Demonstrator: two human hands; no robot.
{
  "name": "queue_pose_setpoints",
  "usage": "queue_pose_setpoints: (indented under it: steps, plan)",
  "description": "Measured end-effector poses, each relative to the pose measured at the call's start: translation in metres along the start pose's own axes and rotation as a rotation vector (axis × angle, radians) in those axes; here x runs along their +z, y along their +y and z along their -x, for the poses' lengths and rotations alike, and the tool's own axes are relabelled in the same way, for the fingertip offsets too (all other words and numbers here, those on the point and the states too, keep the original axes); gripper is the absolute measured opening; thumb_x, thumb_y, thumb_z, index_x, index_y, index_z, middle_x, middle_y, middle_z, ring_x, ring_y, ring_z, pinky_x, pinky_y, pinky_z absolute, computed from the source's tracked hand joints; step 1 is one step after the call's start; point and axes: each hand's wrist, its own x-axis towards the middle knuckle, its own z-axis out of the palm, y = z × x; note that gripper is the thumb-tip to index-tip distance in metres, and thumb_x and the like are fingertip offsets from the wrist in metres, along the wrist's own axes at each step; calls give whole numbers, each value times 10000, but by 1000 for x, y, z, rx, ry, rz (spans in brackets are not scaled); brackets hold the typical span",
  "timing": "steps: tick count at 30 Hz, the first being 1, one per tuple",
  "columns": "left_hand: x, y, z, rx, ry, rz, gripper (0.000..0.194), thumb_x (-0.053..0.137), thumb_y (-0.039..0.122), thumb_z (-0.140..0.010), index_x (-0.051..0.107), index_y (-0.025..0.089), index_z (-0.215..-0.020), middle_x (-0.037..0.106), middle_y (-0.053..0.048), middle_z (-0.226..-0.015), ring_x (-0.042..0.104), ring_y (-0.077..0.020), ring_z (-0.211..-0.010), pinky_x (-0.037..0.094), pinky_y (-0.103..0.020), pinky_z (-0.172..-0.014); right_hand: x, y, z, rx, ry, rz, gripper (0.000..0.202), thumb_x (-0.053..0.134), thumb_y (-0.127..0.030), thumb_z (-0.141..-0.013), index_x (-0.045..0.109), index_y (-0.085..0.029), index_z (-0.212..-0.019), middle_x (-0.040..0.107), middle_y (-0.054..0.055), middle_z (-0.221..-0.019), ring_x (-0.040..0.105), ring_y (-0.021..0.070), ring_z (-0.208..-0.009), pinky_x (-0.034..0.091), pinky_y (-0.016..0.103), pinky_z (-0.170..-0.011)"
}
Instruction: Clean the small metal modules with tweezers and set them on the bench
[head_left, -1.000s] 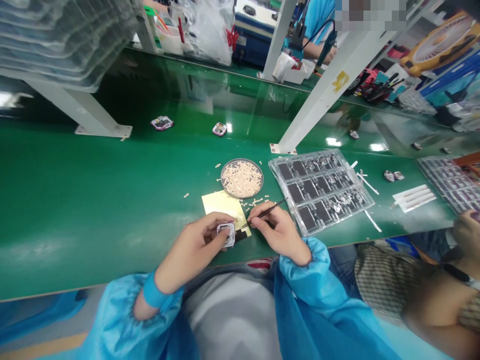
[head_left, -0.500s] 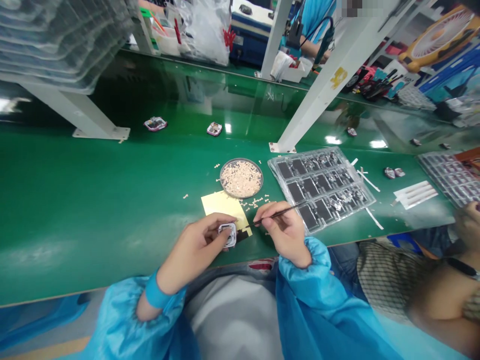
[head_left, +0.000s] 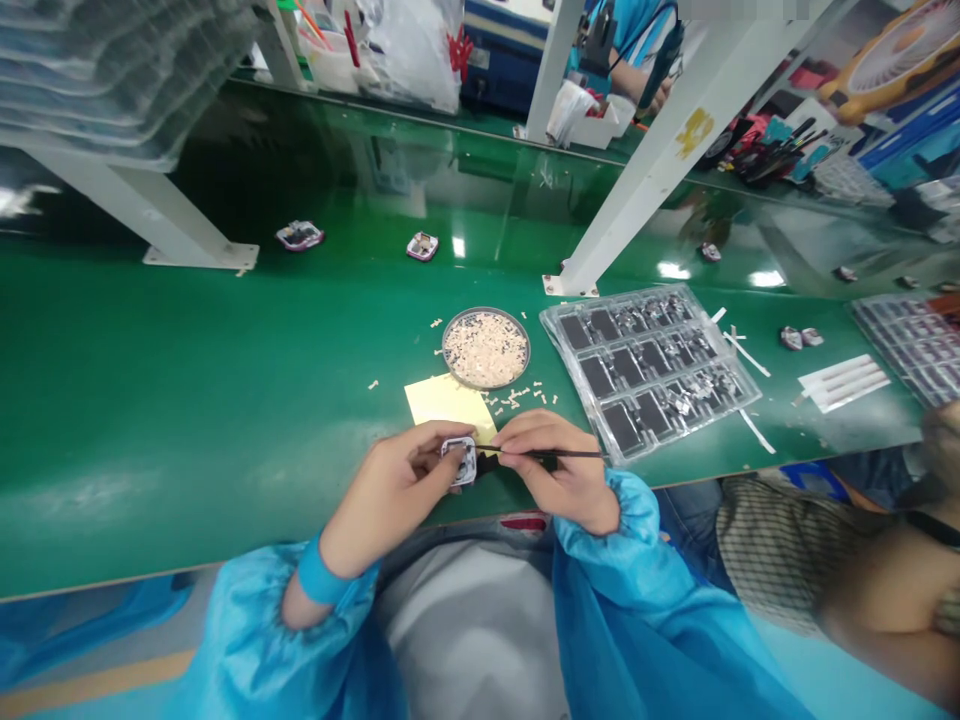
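My left hand (head_left: 409,470) grips a small white square casing (head_left: 466,462) with rounded corners, thumb across its face. In my right hand (head_left: 559,462) are dark tweezers (head_left: 574,453), pinched between the fingers, their tip reaching the casing's right edge. A dark flat piece (head_left: 487,463) shows beside the casing, partly hidden by my hands. Just beyond lies a yellow paper sheet (head_left: 442,405). Behind it stands a round dish (head_left: 486,348) full of tiny beige pieces, and several loose beige pieces (head_left: 517,398) are scattered around it.
A clear plastic tray (head_left: 649,375) of dark screens lies to the right. Two similar casings, one at left (head_left: 300,236) and one nearer the middle (head_left: 423,246), sit farther back. White posts (head_left: 637,170) support the shelf. At right, another person's arm (head_left: 892,590) rests near the table edge.
My right hand has shifted left, and the tweezers, now lying more level, have come to the casing. My left hand keeps its grip. The view has tilted slightly.
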Motion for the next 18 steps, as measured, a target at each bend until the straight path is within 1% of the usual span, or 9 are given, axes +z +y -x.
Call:
queue_pose_setpoints:
  steps: [10, 13, 18]
  plan:
    - [0, 2, 0, -6, 14, -5, 294, 642, 352, -906, 705, 171, -1129, 760, -45, -791, 692, -173, -632, 551, -244, -550, 1, 0, 0, 31, -5, 32, 201, 709, -110, -860, 704, -242, -1011, 766, 74, -945, 720, 228, -906, 612, 423, -803]
    - [-1, 4, 1, -4, 18, -12, 306, 635, 373, -914, 726, 177, -1130, 756, -44, -782, 664, -158, -595, 528, -230, -514, 0, -1, 2, 48, 21, -11, 217, 717, -112, -849, 697, -242, -1021, 760, 71, -932, 719, 229, -885, 610, 424, -794]
    - [-4, 5, 2, -2, 27, -25, 371, 634, 438, -911, 755, 186, -1154, 763, -49, -814, 594, -129, -525, 492, -215, -466, -2, 0, 5, 124, 15, -5, 153, 719, -177, -863, 683, -243, -996, 755, 66, -902, 713, 230, -874, 606, 427, -799]
